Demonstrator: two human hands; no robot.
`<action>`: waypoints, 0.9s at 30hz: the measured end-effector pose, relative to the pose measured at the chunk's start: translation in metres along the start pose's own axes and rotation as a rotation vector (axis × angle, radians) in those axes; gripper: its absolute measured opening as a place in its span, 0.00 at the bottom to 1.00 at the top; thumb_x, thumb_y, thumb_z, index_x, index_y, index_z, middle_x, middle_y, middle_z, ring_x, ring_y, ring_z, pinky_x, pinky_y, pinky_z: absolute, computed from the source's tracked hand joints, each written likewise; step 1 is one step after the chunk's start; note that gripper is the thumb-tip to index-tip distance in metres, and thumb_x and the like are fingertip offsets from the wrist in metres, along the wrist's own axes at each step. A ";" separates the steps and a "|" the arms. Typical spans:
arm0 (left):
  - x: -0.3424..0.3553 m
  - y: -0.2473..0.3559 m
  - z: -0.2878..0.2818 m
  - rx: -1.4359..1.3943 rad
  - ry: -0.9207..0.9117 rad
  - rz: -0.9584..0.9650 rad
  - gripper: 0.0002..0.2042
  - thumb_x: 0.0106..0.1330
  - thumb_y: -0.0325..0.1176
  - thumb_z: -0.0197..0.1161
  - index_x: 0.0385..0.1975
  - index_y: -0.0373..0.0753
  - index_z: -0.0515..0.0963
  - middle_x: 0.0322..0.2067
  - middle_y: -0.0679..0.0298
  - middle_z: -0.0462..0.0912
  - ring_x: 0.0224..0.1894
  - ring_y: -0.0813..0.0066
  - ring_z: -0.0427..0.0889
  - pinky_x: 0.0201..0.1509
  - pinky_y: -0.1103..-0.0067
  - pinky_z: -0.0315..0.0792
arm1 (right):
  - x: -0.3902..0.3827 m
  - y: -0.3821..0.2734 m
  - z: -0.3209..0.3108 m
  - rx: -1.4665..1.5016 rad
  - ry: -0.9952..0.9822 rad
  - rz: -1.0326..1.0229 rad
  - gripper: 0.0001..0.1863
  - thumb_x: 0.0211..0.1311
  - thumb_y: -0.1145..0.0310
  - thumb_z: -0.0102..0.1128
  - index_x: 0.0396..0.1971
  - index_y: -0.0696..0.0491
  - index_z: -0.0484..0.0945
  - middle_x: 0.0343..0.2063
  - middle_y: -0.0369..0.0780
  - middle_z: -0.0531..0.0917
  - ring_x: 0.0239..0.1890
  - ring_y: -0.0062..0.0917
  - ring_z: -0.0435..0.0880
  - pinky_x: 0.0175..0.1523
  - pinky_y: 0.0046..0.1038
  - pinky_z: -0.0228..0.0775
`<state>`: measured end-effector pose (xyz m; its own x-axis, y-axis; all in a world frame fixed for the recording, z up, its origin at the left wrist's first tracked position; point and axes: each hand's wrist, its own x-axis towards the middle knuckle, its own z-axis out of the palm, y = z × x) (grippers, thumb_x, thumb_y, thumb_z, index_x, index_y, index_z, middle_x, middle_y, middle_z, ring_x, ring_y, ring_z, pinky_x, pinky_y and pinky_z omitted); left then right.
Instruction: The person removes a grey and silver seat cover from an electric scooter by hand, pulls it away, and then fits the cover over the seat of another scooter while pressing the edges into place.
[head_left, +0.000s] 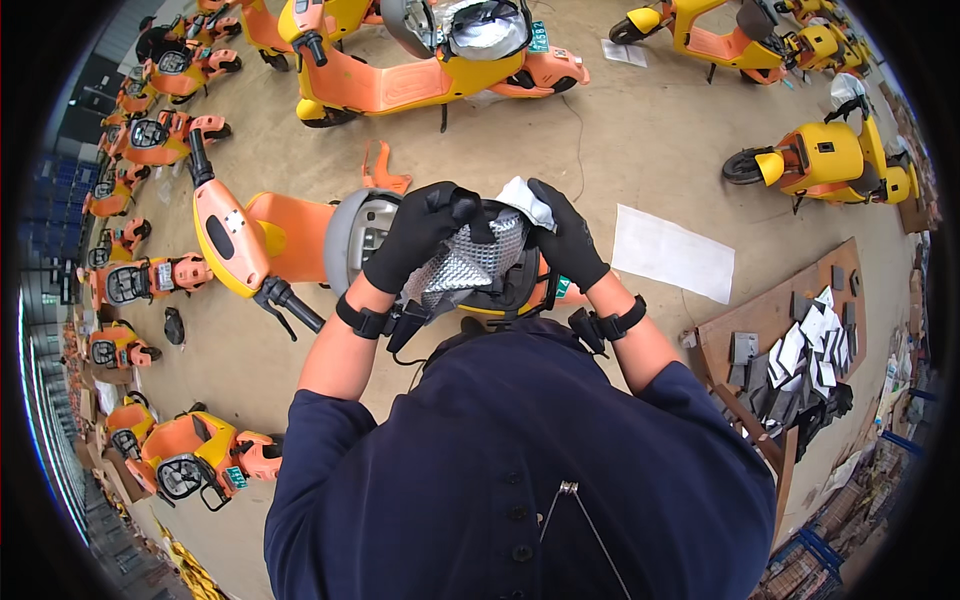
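My left hand [418, 235], in a black glove, is closed with its fingertips at a dark strip [482, 226] that hangs in front of a silver bubble-foil sheet [462, 262]. My right hand [570, 238], also gloved in black, pinches a crumpled white sheet [528, 202] beside the foil. Whether the white sheet and the foil are one piece, I cannot tell. Both hands are over the seat area of an orange and yellow scooter [290, 235], close in front of me. The foil partly covers its grey-rimmed compartment [350, 240] and black rear part [520, 285].
Handlebars [232, 240] stick out on the left. A white sheet [672, 252] lies on the floor at right, near a brown board [720, 335] with dark and white flat pieces [805, 350]. Another scooter [430, 75] stands ahead; more line the left side. An orange panel [384, 172] lies beyond my hands.
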<state>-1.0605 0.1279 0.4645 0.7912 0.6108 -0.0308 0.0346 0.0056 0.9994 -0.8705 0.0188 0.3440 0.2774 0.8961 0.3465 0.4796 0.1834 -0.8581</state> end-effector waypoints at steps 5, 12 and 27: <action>-0.009 -0.025 -0.045 0.166 0.125 -0.019 0.07 0.62 0.28 0.53 0.28 0.29 0.74 0.23 0.63 0.78 0.27 0.78 0.76 0.36 0.82 0.69 | 0.017 -0.008 -0.020 0.218 -0.004 0.168 0.18 0.45 0.83 0.51 0.40 0.59 0.76 0.35 0.39 0.81 0.38 0.23 0.79 0.45 0.22 0.69; 0.000 -0.029 -0.078 0.404 -0.095 -0.103 0.08 0.60 0.30 0.56 0.31 0.32 0.76 0.28 0.68 0.79 0.30 0.84 0.74 0.36 0.85 0.69 | 0.024 -0.059 -0.045 0.980 -0.567 0.465 0.26 0.46 0.72 0.56 0.48 0.67 0.69 0.47 0.44 0.75 0.45 0.23 0.73 0.52 0.22 0.63; 0.010 -0.010 -0.004 0.452 -0.261 -0.167 0.19 0.55 0.40 0.62 0.42 0.34 0.74 0.31 0.59 0.80 0.34 0.75 0.77 0.40 0.79 0.69 | 0.038 -0.051 -0.050 0.734 -0.419 0.497 0.20 0.52 0.78 0.54 0.47 0.62 0.68 0.46 0.42 0.75 0.47 0.22 0.74 0.50 0.22 0.66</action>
<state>-1.0555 0.1374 0.4543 0.8755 0.4140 -0.2494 0.3866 -0.2900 0.8755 -0.8432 0.0232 0.4199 -0.0781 0.9842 -0.1591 -0.2881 -0.1751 -0.9415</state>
